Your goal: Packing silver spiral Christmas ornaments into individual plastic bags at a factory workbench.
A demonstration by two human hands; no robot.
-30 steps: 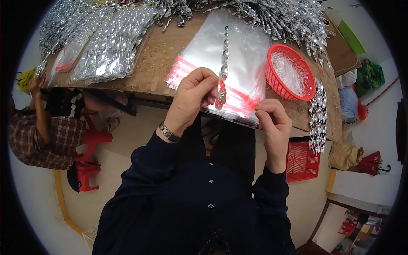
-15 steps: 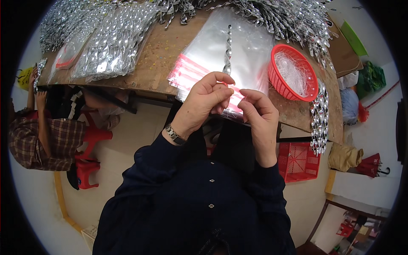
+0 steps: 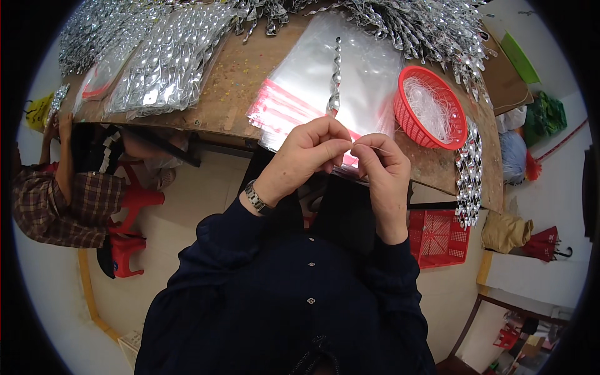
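Note:
Over the near edge of a stack of clear plastic bags [image 3: 369, 69] with pink-red strips, my two hands meet fingertip to fingertip. My left hand [image 3: 312, 147] is closed in a pinch, a watch on its wrist. My right hand [image 3: 382, 169] pinches too, and a fine pale thread [image 3: 382, 150] shows across its fingers. A twisted silver strip [image 3: 335, 78] lies lengthwise on the bags; its near end disappears behind my left fingers. Whether the thread is joined to the strip is hidden. To the right, a red plastic basket [image 3: 431, 140] holds a tangle of clear threads [image 3: 428, 109].
Bagged silver strips [image 3: 165, 69] lie at the left of the wooden table [image 3: 228, 94], with a heap of loose ones [image 3: 406, 28] along the far side. More strips [image 3: 470, 175] hang over the right edge. Below stands a red crate [image 3: 439, 237]. A person in plaid [image 3: 69, 206] sits at left.
My hands have drawn together until their fingertips touch; the right fingers have closed into a tighter pinch. The silver strip has hardly shifted. At left, the other person's hands have moved slightly.

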